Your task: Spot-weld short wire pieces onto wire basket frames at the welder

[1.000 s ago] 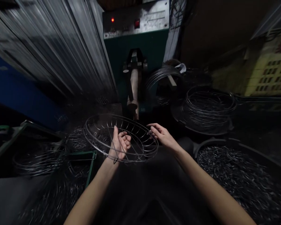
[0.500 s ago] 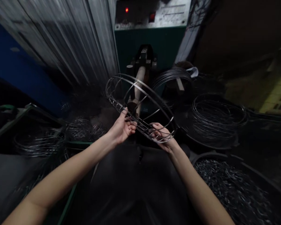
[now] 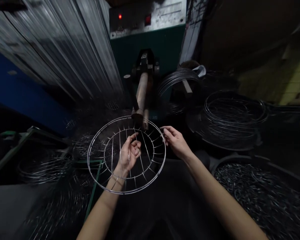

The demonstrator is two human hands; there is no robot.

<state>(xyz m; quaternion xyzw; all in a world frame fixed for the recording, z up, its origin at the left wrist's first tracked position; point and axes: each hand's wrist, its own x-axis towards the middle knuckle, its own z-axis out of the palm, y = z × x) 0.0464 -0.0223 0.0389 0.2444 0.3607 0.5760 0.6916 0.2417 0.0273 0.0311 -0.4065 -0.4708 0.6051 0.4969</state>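
Note:
A round wire basket (image 3: 112,191), with a double outer ring, a smaller inner ring and straight bars across it, lies tilted in front of the machine arm. My left hand (image 3: 130,155) shows through the bars, its fingers curled at the wires under the basket; the exact contact is hard to make out. At the basket's right edge, my right hand (image 3: 176,141) has its fingers bent with the tips at the rim. The far side of the basket meets the tip of the machine's metal arm (image 3: 141,90).
A green machine (image 3: 150,43) with a red light stands ahead. Wire rings (image 3: 236,110) lie on a dark tray at right, above a tub of small metal pieces (image 3: 260,196). A coil of wire (image 3: 178,78) hangs beside the machine. Green-framed crates (image 3: 27,133) with wire parts are at left.
The basket has swung from a steep tilt to nearly flat, and moved left and nearer. My left hand is now seen through its bars; my right hand has shifted to the rim's right side.

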